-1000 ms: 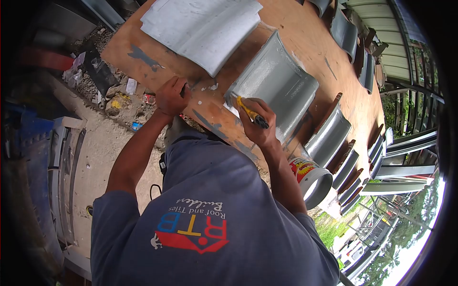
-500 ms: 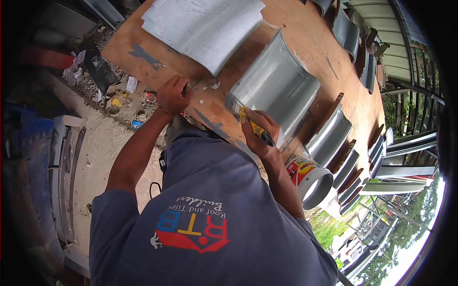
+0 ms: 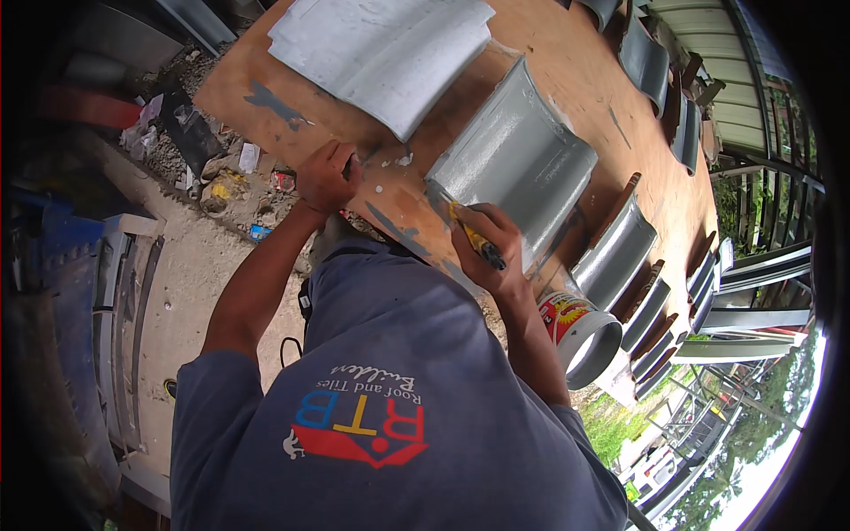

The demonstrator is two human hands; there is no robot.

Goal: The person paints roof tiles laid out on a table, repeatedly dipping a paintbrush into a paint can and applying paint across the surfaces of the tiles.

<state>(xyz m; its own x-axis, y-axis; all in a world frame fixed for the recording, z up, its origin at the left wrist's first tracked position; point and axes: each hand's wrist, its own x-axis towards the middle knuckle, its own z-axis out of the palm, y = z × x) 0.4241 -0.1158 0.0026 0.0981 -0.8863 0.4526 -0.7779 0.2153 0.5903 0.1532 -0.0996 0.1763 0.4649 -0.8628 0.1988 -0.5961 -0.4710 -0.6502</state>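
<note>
My right hand [image 3: 489,239] grips a paintbrush [image 3: 481,245] by its yellow and black handle. The bristles are mostly hidden at the near left corner of a curved roof tile [image 3: 522,159], whose grey coat looks wet and shiny. My left hand [image 3: 328,177] is closed in a loose fist by the edge of the wooden board [image 3: 390,190], and nothing shows in it. Beyond that hand lies a paler grey, wavy tile [image 3: 381,57]. Close to my right forearm stands a paint bucket [image 3: 580,336] with a red and yellow label.
Several grey tiles [image 3: 617,248] stand in a row along the right side of the board, and more tiles [image 3: 642,66] line its far right edge. Rubble and litter [image 3: 221,190] cover the ground at left. Metal sheets [image 3: 111,327] lean at far left.
The brush and my right hand have shifted slightly along the near edge of the wet tile. My left hand stays closed in place; the whole view has drifted a little.
</note>
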